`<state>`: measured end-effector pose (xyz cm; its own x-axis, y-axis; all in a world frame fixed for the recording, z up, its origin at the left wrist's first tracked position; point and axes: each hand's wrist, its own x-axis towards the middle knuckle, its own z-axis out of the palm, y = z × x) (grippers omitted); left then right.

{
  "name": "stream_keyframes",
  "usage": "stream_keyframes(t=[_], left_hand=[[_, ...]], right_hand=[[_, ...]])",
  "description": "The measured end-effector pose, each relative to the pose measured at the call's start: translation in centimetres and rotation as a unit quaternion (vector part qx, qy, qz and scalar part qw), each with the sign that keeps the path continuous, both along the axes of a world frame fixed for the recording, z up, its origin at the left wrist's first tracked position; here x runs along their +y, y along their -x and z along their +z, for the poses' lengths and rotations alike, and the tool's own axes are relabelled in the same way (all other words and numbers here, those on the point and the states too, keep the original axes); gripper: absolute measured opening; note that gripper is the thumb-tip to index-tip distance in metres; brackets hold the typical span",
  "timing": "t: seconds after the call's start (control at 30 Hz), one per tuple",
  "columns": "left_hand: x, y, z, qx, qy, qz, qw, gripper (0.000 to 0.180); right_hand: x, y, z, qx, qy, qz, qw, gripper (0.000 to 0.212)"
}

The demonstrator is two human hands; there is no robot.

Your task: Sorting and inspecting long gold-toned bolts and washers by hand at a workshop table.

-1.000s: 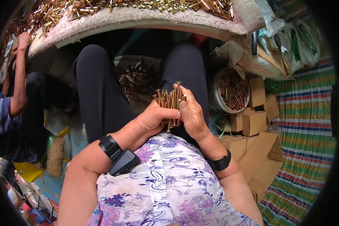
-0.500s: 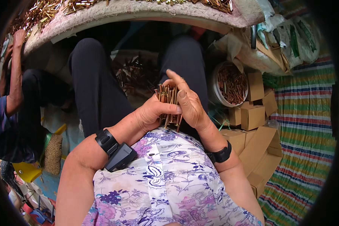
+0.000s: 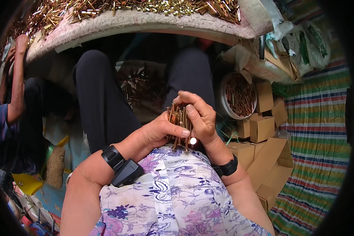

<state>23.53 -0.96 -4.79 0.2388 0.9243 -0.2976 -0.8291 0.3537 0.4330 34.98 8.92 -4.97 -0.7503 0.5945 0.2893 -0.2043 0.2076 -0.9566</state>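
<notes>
In front of my lap, my left hand (image 3: 161,129) is wrapped round a bundle of long brass-coloured screws (image 3: 177,118), its thumb lying across the shafts. The screws stand roughly upright, with heads showing at both top and bottom. My right hand (image 3: 202,120) presses against the bundle's right side, fingers bent over its upper end and thumb along it. One bright round screw head (image 3: 193,141) catches the light just below the right palm. Parts of the shafts are hidden behind the fingers.
Ahead is a cloth-padded table edge (image 3: 145,17) heaped with screws and small golden pieces. To the right stand a white bucket (image 3: 223,96) of screws and cardboard boxes (image 3: 262,129). Another person's arm (image 3: 17,78) reaches to the table at far left.
Both hands and the bundle have come slightly lower in view. My right hand's fingers, straighter and raised before, are now bent in over the screws.
</notes>
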Motion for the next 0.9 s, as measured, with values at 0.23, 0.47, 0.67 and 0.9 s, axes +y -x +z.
stream_keyframes(t=[0.23, 0.47, 0.67, 0.9], left_hand=[[0.7, -1.2, -0.7, 0.04, 0.009, 0.044, 0.998, 0.035], [0.6, -0.6, -1.0, 0.052, 0.048, 0.05, 0.996, 0.022], [0.7, -0.5, -0.7, 0.072, 0.047, 0.081, 0.993, 0.02], [0.3, 1.2, -0.3, 0.061, 0.063, 0.191, 0.978, 0.023]], right_hand=[[0.1, -0.5, 1.2, -0.067, 0.006, 0.003, 0.998, 0.057], [0.8, -5.3, 4.8, -0.205, -0.144, 0.077, 0.965, 0.011], [-0.1, -5.9, 2.5, -0.239, -0.216, 0.102, 0.941, 0.016], [-0.5, -4.8, 3.7, -0.255, -0.095, 0.033, 0.962, 0.021]])
